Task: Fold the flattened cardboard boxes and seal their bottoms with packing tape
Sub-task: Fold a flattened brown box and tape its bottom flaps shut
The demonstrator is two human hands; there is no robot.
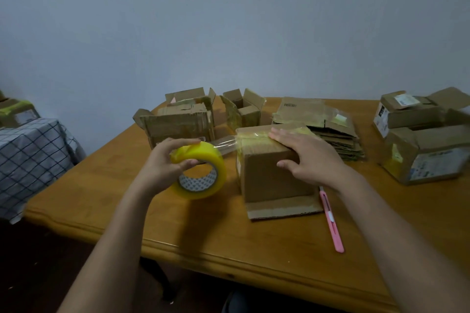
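- A small cardboard box (269, 168) is stood on the wooden table (178, 231) with its taped bottom turned up; one flap lies flat on the table at its near side.
- The right hand (305, 155) is laid flat over the box's top near edge, fingers straight and spread, the thumb hanging down the near face; nothing is gripped by it.
- The yellow tape roll (201, 173) is held by the left hand (165, 162), fingers curled over the rim and the thumb set against the roll's inner edge.
- A clear strip of tape (226, 146) is stretched from the roll to the box top, between the two hands, and is stuck across the top just beside the right fingertips.
- A pink utility knife (330, 221) lies on the table just below the right wrist, touching or nearly touching the box's flat flap.
- Beyond the right hand a stack of flattened boxes (330, 132) is piled, close behind the box being taped.
- Beyond the left hand two opened boxes (178, 124) stand close together, with another open box (243, 109) to their right; the stretched tape runs just in front of them.
- Well to the right of the right hand larger boxes with labels (422, 145) are gathered.
- Far to the left of the left hand, off the table, a checked cloth (30, 157) covers something.
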